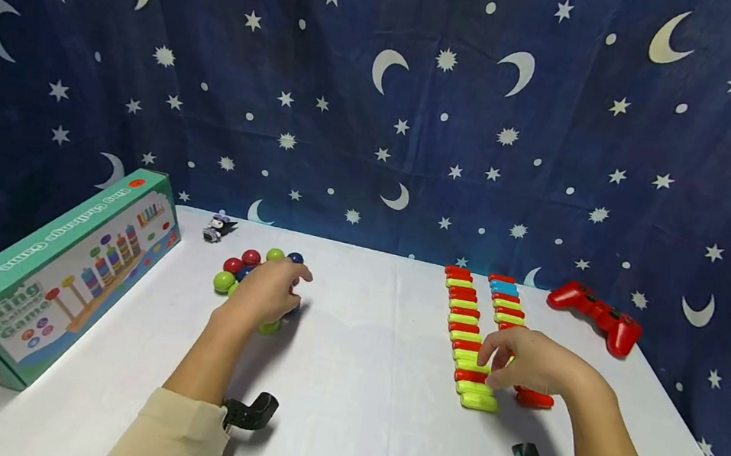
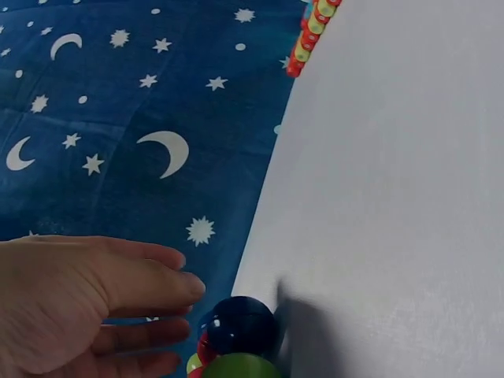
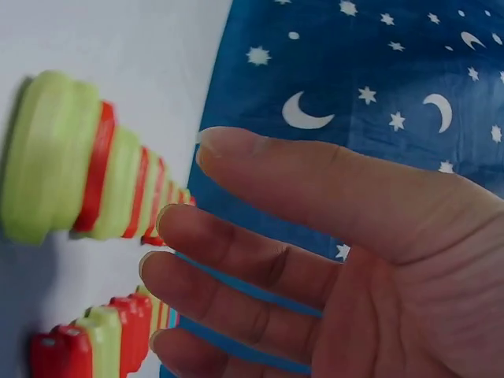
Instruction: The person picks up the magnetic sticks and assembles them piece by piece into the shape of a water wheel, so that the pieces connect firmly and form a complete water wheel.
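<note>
Apparently at a reaching step, the left hand (image 1: 263, 290) hangs loosely parted, seemingly empty, by the balls (image 1: 232, 266) at 8 o'clock in the head view, the right hand (image 1: 537, 360) likewise by the sticks (image 1: 464, 320) at 4, so the next move calls for pinching 1 piece.

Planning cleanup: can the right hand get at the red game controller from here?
Probably yes: the right hand looks empty, and only white tabletop shows between it and the game controller.

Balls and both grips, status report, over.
Left grip empty, near clustered balls. Right grip empty, near coloured sticks. Left grip hides some balls in head view.
</note>
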The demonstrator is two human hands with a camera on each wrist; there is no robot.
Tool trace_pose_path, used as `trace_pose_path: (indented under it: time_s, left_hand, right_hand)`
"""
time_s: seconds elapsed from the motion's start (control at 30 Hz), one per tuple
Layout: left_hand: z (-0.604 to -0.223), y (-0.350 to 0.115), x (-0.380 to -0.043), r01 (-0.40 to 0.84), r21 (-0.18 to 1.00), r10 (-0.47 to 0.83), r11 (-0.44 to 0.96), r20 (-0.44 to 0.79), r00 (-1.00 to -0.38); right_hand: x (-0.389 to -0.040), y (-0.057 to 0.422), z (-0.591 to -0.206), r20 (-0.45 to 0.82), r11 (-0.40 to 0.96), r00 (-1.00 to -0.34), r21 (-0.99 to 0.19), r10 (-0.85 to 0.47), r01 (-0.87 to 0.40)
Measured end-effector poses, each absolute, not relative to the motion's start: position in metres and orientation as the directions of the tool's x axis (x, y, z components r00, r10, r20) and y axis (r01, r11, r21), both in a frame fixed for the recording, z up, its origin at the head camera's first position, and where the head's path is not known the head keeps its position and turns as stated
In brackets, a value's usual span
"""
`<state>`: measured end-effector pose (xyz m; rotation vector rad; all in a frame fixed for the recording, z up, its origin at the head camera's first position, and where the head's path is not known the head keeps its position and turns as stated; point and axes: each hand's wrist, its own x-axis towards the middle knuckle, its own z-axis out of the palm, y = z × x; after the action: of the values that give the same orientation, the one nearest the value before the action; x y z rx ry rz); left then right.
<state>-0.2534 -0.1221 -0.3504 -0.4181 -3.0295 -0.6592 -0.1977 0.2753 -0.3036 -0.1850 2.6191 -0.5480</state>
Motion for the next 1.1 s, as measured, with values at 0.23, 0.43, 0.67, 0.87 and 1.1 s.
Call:
trace_pose_path:
  time_s: [0.23,0.43,0.67,0.87,1.1]
  left_hand:
    - [-0.353,-0.125,-0.254,0.219,0.389,0.245,0.895,-0.018,-0.969]
    - [-0.355,-0.12,-0.253,0.246,0.386,0.275,0.889,-0.021,-0.961]
    - [-0.357,-0.112,-0.25,0.285,0.389,0.3,0.876,0.021,-0.954]
    - [-0.358,-0.103,-0.248,0.307,0.434,0.325,0.847,0.035,-0.945]
    - [-0.361,-0.096,-0.248,0.317,0.489,0.362,0.813,0.003,-0.932]
  right_hand:
    - [-0.196,0.272,-0.314,-0.414,0.924,-0.883,-0.378,-0.221,-0.054]
    - [-0.192,0.266,-0.327,-0.4,0.942,-0.887,-0.32,-0.231,-0.101]
    - [-0.188,0.254,-0.332,-0.401,0.96,-0.886,-0.24,-0.232,-0.143]
    - [-0.185,0.251,-0.336,-0.416,0.967,-0.88,-0.197,-0.229,-0.159]
    - [-0.182,0.248,-0.34,-0.404,0.962,-0.879,-0.202,-0.253,-0.184]
